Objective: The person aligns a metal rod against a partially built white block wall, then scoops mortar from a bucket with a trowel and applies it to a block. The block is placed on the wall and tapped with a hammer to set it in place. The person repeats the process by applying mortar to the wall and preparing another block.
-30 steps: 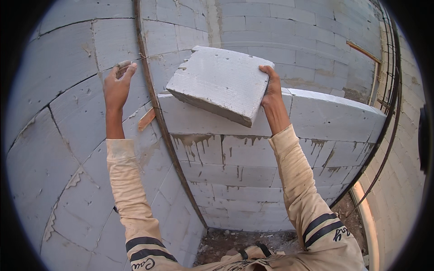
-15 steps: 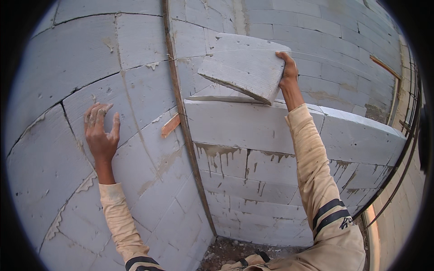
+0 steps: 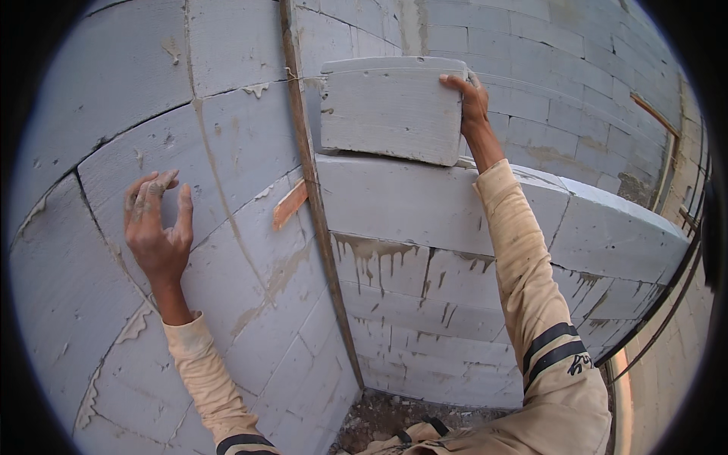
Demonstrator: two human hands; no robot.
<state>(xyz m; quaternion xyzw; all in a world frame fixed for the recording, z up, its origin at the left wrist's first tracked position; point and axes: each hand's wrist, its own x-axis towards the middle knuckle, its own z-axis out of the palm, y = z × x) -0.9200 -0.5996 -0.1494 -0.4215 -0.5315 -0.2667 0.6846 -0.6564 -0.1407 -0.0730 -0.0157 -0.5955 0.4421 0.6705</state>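
Observation:
A pale grey aerated concrete block stands almost level on top of the low block wall, close to the corner. My right hand grips its right end, the thumb on the front face and the other fingers mostly hidden behind. A thin dark gap shows under part of the block's lower edge. My left hand is raised in front of the tall left wall, empty, with fingers apart and grey smears on them. I cannot tell whether it touches that wall.
An upright wooden batten runs down the corner, with a short wood piece beside it. A thin string crosses near the block's top. Another block wall rises behind. Dark bars stand at the right; rubble covers the floor below.
The block has swung from a tilted pose to nearly level, its left end dropping and its front face turning toward me. My left hand has shifted slightly left and down.

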